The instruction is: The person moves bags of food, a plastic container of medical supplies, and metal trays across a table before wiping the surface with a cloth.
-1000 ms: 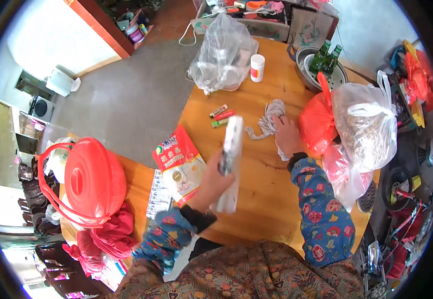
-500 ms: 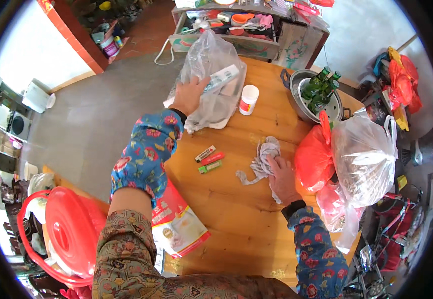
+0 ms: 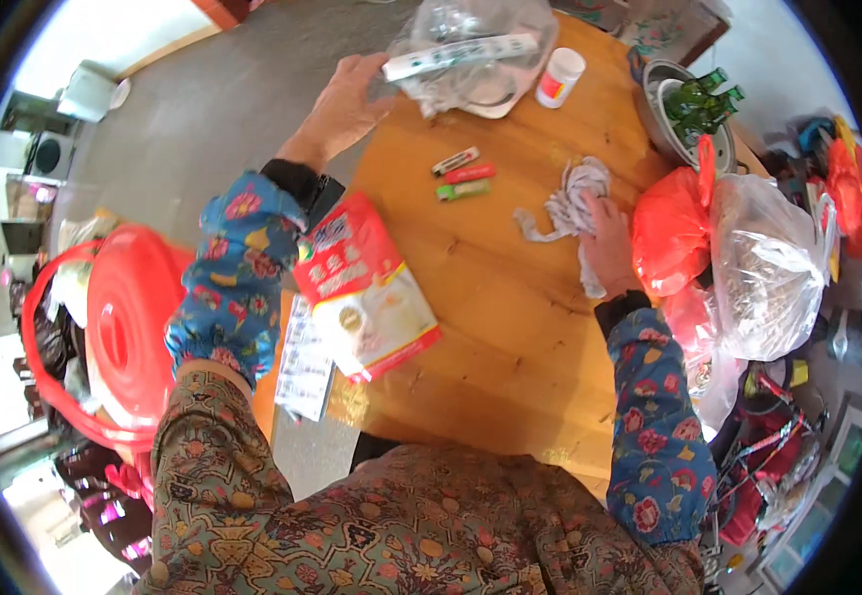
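Observation:
My left hand [image 3: 347,107] is off the table's left edge, fingers stretched out and empty. Just beside it lies a long white box [image 3: 461,56] on a clear plastic bag [image 3: 439,97], which covers most of a pale tray. My right hand [image 3: 607,248] holds a crumpled light grey cloth [image 3: 578,190] against the wooden table [image 3: 491,288]. Right of the tray stands a white bottle [image 3: 560,77] with a red and yellow label. Between my hands lie three small boxes: a white one [image 3: 455,161], a red one [image 3: 470,173] and a green one [image 3: 463,189].
A red-and-white packet [image 3: 371,297] lies near the table's left edge by a blister-like sheet [image 3: 302,367]. At right sit a red bag [image 3: 671,233], a clear stuffed bag [image 3: 770,268] and a pot [image 3: 654,94] with green bottles [image 3: 699,104]. A red lidded bucket [image 3: 133,327] stands at left.
My left hand has come off the plastic bag and moved left, past the table edge. The view has shifted, showing more of the near side. My right hand stays on the cloth.

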{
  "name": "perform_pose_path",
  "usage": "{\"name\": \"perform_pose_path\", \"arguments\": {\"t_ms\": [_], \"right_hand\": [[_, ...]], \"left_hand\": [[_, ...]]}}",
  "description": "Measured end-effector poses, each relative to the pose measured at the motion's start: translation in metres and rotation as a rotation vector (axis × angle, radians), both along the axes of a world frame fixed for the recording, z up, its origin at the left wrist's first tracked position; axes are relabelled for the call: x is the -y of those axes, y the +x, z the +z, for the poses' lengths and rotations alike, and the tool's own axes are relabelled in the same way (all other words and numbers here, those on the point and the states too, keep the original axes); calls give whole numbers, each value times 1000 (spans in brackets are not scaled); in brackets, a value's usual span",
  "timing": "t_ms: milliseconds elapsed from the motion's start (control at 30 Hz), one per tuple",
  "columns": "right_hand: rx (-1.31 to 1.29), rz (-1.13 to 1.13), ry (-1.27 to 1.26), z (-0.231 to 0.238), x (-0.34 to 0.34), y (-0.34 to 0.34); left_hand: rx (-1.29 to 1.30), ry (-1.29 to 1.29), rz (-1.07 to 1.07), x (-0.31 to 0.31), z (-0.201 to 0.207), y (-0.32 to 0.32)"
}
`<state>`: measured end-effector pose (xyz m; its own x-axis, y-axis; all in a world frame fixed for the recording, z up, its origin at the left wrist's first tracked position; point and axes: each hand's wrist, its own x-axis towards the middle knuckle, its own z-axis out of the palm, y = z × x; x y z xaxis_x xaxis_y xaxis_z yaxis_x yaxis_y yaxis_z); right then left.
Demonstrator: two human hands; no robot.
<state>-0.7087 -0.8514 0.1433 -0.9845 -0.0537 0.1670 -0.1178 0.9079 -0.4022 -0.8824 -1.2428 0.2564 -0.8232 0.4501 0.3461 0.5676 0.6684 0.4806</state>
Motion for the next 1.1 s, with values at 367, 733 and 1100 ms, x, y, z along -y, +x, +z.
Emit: {"name": "perform_pose_path", "arguments": {"t_ms": [367,733,1100], "right_hand": [[-23,187,42,9,55,85],[167,629,-232,43,98,190],[517,249,-601,61,260,33]], "left_hand": [[336,409,611,95,-37,286],[-87,146,829,91,-45,356],[266,292,855,77,-67,326]]}}
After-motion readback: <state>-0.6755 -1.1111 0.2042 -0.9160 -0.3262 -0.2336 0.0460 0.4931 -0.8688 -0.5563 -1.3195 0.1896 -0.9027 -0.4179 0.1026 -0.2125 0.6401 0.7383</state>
